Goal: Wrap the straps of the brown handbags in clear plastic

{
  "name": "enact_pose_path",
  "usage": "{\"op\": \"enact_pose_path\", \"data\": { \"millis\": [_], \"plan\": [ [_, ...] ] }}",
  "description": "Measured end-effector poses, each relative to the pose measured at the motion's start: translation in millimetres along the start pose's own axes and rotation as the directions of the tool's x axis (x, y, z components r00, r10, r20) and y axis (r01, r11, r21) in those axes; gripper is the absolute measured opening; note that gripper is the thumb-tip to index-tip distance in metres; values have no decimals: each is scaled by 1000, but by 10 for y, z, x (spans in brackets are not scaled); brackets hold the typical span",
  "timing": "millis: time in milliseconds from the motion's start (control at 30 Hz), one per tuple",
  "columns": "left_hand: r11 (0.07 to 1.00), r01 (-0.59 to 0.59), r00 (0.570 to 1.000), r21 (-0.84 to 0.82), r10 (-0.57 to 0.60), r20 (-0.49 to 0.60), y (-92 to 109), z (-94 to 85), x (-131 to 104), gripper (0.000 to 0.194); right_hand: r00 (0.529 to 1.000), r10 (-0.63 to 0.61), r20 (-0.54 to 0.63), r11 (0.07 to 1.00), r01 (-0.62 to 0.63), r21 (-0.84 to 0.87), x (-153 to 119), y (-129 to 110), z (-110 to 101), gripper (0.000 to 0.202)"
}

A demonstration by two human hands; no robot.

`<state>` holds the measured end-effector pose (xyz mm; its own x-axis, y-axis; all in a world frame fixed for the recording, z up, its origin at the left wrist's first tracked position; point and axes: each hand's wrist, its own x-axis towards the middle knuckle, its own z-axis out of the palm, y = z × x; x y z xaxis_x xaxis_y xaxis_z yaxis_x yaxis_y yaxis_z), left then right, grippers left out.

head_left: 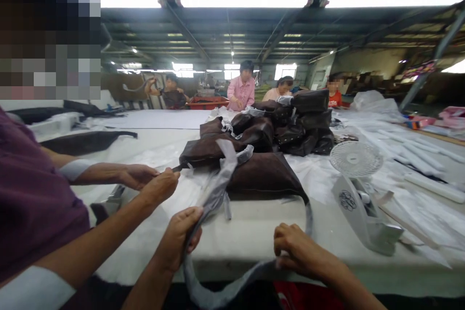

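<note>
A long strap point(218, 296) wrapped in thin clear plastic hangs in a loop at the table's front edge. My left hand point(181, 237) is closed around one stretch of it, and the wrapped part runs up from there toward the bags. At the right, my right hand point(300, 252) grips the strap's lower stretch with curled fingers. Behind my hands a dark brown bag point(267, 174) lies on the white table point(236, 232); the strap reaches its right corner. More dark bags point(257, 133) are piled behind it.
A small white fan point(356, 160) stands on the right, beside wrapped white strips point(432, 186). Close on the left, a person in purple point(39, 193) holds a dark strap end with both hands. Several people are across the table. Black pieces point(87, 141) lie at the left.
</note>
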<state>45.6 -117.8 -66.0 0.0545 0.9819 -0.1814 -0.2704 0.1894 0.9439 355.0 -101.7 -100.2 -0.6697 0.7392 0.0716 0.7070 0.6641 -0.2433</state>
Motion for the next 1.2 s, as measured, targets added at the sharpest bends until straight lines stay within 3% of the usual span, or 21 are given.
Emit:
{"op": "enact_pose_path", "data": {
  "millis": [67, 133, 200, 300, 400, 467, 533, 567, 633, 700, 767, 833, 933, 1067, 1200],
  "plan": [
    [995, 90, 993, 53, -94, 76, -173, 74, 285, 35, 985, -17, -172, 999, 11, -37, 15, -33, -162, 31],
    [983, 149, 974, 105, -164, 156, -304, 145, 518, 34, 930, -62, -362, 984, -4, -181, 178, -72, -294, 50],
    [971, 176, 949, 161, -211, 234, -364, 191, 682, 34, 899, -113, -422, 948, -30, -317, 410, -83, -363, 48],
    [963, 167, 926, 212, -227, 301, -337, 193, 833, 34, 941, -70, -330, 913, -73, -401, 714, -35, -324, 15],
    [954, 113, 942, 278, -191, 274, -276, 173, 939, 37, 966, 100, -237, 930, -175, -322, 881, 34, -151, 21],
    [920, 40, 977, 390, -117, 176, -274, 202, 1004, 40, 944, 258, -204, 941, -294, -169, 946, 75, 0, 26],
    [815, -130, 991, 565, 97, 88, -322, 283, 1056, 37, 905, 387, -177, 917, -397, -25, 997, 109, 160, 26],
    [724, -230, 971, 651, 220, 98, -363, 341, 1073, 34, 883, 435, -175, 899, -436, 38, 1020, 124, 238, 25],
    [511, -382, 912, 770, 342, 226, -470, 471, 1087, 30, 840, 513, -175, 857, -493, 146, 1055, 147, 382, 40],
    [345, -411, 903, 844, 279, 326, -585, 590, 1084, 34, 786, 601, -143, 791, -561, 243, 1072, 165, 491, 53],
    [226, -358, 929, 906, 184, 321, -678, 672, 1081, 46, 743, 662, -101, 728, -606, 320, 1069, 184, 556, 50],
    [149, -316, 945, 937, 138, 297, -733, 718, 1084, 57, 735, 674, -74, 687, -588, 427, 1055, 213, 580, 40],
    [90, -315, 948, 945, 82, 308, -755, 761, 1078, 63, 753, 658, -12, 620, -532, 576, 1039, 271, 586, 28],
    [60, -259, 963, 964, 90, 253, -752, 832, 1027, 51, 770, 629, 108, 555, -542, 631, 1043, 313, 603, 22],
    [24, -289, 955, 957, 80, 286, -764, 869, 989, 41, 805, 534, 260, 430, -523, 736, 1019, 340, 542, 23]
  ]
}}
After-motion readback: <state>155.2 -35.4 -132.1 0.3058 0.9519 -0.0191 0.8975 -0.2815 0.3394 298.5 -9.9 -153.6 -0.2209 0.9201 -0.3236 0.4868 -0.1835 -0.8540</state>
